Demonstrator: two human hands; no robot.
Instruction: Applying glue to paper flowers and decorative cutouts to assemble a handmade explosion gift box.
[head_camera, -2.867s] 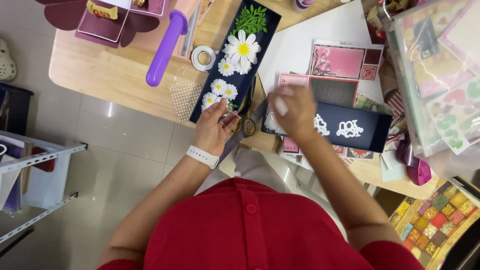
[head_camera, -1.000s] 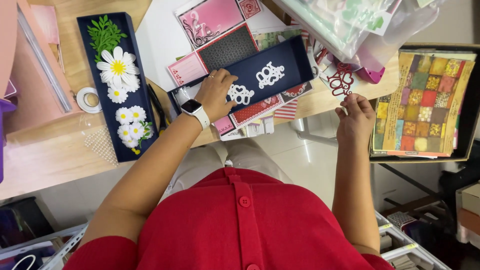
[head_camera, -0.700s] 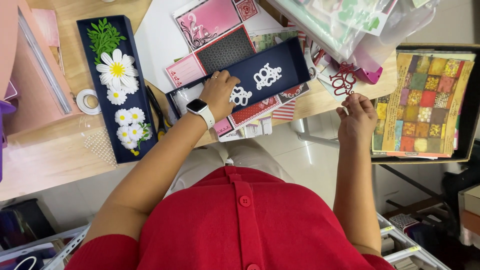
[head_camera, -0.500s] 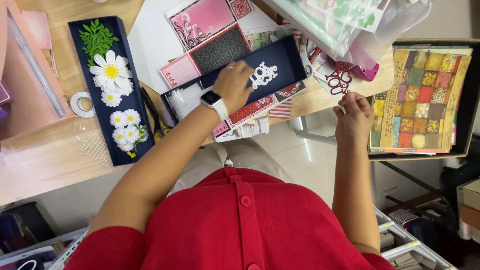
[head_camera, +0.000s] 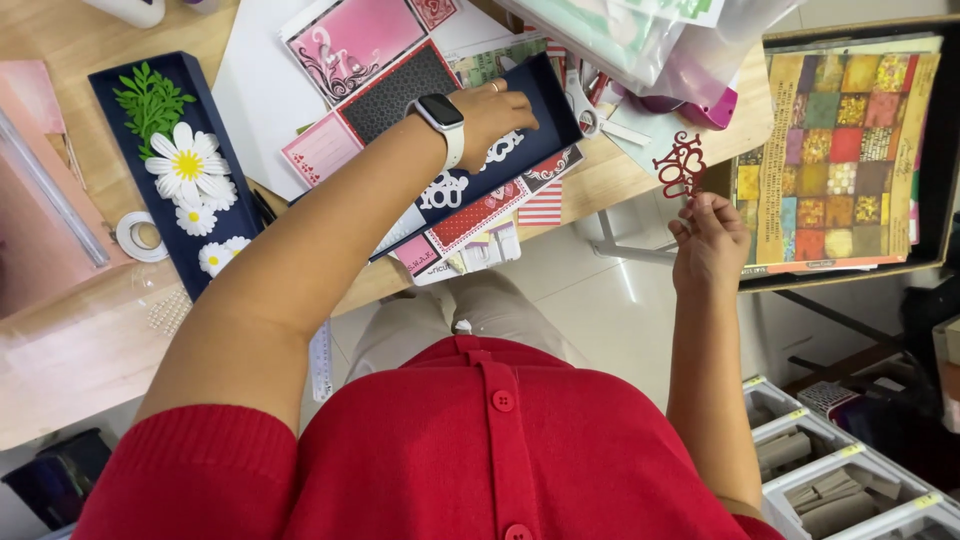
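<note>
1. Red die-cut shape (head_camera: 680, 165): pinched upright in right hand (head_camera: 708, 245) fingertips, off the counter (head_camera: 80, 370) edge, right of scene.
2. Left hand (head_camera: 492, 112): palm down, fingers curled on navy tray (head_camera: 545, 110), no clear grip; white die-cut words (head_camera: 445, 190) just beside the wrist.
3. Navy box with paper daisies (head_camera: 190, 170): far left.
4. Patchwork paper pad (head_camera: 830, 150): far right.

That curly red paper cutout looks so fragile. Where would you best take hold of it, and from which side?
Probably by its lower edge, from below, as the right hand does now: fingertips pinch the bottom of the red paper cutout, which stands upright above them. It is flat, thin and full of open loops, so a light pinch on the solid base seems safer than on the curls.
</note>
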